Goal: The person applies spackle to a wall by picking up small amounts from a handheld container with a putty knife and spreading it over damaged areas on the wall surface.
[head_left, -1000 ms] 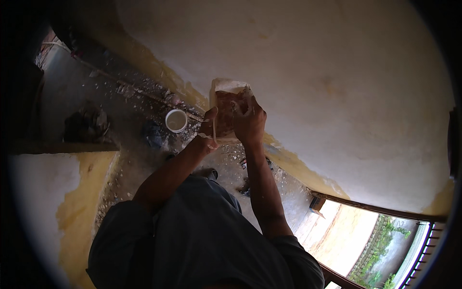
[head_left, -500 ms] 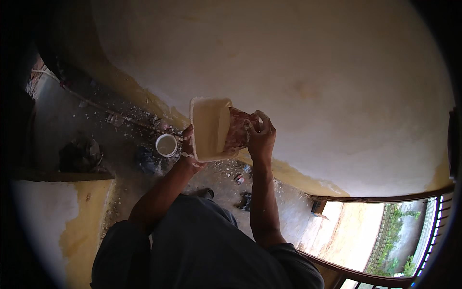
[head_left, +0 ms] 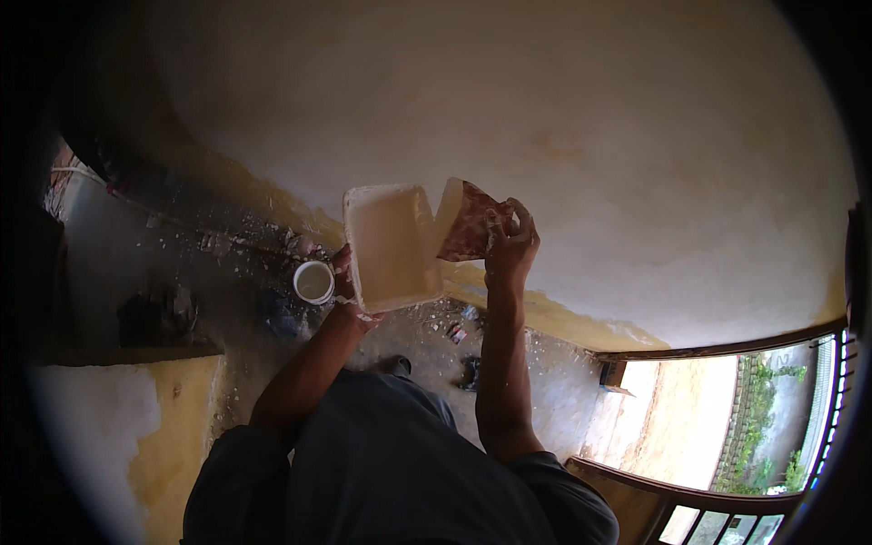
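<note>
Square cream plaster-coated hawk board gripped at its edge by left hand; right hand clutches reddish trowel blade touching its right rim.

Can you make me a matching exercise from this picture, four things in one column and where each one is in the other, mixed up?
Things:
1. square pale tray
2. reddish flat tool
3. small white cup
4. window opening

Places:
A. on the littered floor, left of the tray
B. lower right, with greenery outside
C. held up by the left hand
D. in the right hand, at the tray's right edge

Pairs: 1-C, 2-D, 3-A, 4-B
</note>
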Available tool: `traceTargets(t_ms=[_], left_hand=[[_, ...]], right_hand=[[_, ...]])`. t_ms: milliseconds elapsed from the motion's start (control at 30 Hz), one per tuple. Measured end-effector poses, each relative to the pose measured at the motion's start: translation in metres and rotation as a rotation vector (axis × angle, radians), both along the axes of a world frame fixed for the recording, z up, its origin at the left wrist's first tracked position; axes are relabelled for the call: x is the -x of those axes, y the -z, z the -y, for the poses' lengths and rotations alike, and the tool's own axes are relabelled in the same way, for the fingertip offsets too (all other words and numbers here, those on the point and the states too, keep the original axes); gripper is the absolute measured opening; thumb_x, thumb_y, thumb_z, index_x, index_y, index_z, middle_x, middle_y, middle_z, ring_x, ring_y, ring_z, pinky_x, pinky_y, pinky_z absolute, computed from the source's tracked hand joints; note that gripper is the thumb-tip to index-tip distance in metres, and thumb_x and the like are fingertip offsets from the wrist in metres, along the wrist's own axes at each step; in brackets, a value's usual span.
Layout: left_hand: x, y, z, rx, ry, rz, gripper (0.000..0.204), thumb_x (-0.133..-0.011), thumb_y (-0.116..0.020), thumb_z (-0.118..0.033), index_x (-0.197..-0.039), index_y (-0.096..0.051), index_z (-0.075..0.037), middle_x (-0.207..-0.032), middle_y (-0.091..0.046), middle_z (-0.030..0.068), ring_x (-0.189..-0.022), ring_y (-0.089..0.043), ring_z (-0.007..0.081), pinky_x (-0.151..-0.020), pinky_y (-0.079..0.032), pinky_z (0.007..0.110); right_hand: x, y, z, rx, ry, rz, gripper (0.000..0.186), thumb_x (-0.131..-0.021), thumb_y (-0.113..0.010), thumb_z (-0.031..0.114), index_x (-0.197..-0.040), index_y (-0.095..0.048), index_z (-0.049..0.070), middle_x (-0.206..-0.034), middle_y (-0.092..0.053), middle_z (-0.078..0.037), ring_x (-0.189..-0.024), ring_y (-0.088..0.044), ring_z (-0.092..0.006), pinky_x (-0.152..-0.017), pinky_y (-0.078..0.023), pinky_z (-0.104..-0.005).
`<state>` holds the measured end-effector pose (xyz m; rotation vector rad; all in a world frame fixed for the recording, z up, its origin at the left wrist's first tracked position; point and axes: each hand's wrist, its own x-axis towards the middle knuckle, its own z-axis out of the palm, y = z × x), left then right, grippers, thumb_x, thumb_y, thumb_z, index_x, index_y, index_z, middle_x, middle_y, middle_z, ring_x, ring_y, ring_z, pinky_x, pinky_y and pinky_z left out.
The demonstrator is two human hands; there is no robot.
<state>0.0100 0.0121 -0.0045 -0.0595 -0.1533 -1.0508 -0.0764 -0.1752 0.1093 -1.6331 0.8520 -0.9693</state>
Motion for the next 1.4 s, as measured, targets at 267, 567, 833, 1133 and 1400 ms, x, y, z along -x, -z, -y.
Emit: traceTargets(t_ms=[267,567,833,1133,1400], left_hand=[[-0.016,-0.004,-0.039,-0.067,-0.126,0.024,0.080,-0.083,-0.060,-0.055,-0.145,-0.038,-0.011,-0.139,-0.051,0.0186,-0.124,-0.055,0.0391,-0.096,-0.049,0.063],[-0.027,0.006,-0.109,-0.168,-0.254,0.092,0.089,-0.081,-0.062,-0.061,-0.150,-0.032,-0.014,-0.141,-0.048,0.0194,-0.126,-0.052,0.0412,-0.094,-0.048,0.068],[-0.028,-0.005,-0.113,-0.078,-0.188,0.144,0.092,-0.082,-0.062,-0.061,-0.153,-0.025,-0.015,-0.151,-0.034,0.0213,-0.138,-0.034,0.0466,-0.090,-0.050,0.070],[-0.023,0.011,-0.105,-0.089,-0.125,0.145,0.083,-0.086,-0.057,-0.060,-0.152,-0.029,-0.018,-0.149,-0.041,0.0157,-0.133,-0.043,0.0443,-0.090,-0.048,0.071],[-0.023,0.009,-0.104,-0.128,-0.143,0.199,0.091,-0.085,-0.059,-0.062,-0.154,-0.021,-0.017,-0.153,-0.032,0.0209,-0.140,-0.033,0.0447,-0.091,-0.050,0.069]], right_hand=[[0.008,0.060,0.049,-0.871,-0.090,0.758,0.022,-0.095,-0.061,0.009,-0.114,-0.059,-0.001,-0.108,-0.065,-0.013,-0.092,-0.066,-0.0253,-0.078,-0.057,-0.0342],[0.023,0.047,0.117,-0.709,0.110,0.810,0.015,-0.089,-0.048,0.003,-0.096,-0.057,-0.007,-0.099,-0.066,-0.019,-0.098,-0.064,-0.0334,-0.097,-0.055,-0.0465],[0.028,-0.153,0.129,-0.350,0.025,0.929,0.009,-0.082,-0.049,0.001,-0.080,-0.055,-0.005,-0.080,-0.057,-0.015,-0.088,-0.060,-0.0292,-0.103,-0.050,-0.0521],[0.036,-0.047,0.082,-0.334,-0.451,0.923,0.019,-0.092,-0.055,0.013,-0.084,-0.061,-0.003,-0.081,-0.062,-0.015,-0.077,-0.058,-0.0303,-0.074,-0.047,-0.0437],[-0.022,0.031,0.104,-0.585,-0.190,0.744,0.013,-0.090,-0.050,0.000,-0.082,-0.058,-0.007,-0.086,-0.062,-0.016,-0.085,-0.062,-0.0287,-0.094,-0.055,-0.0423]])
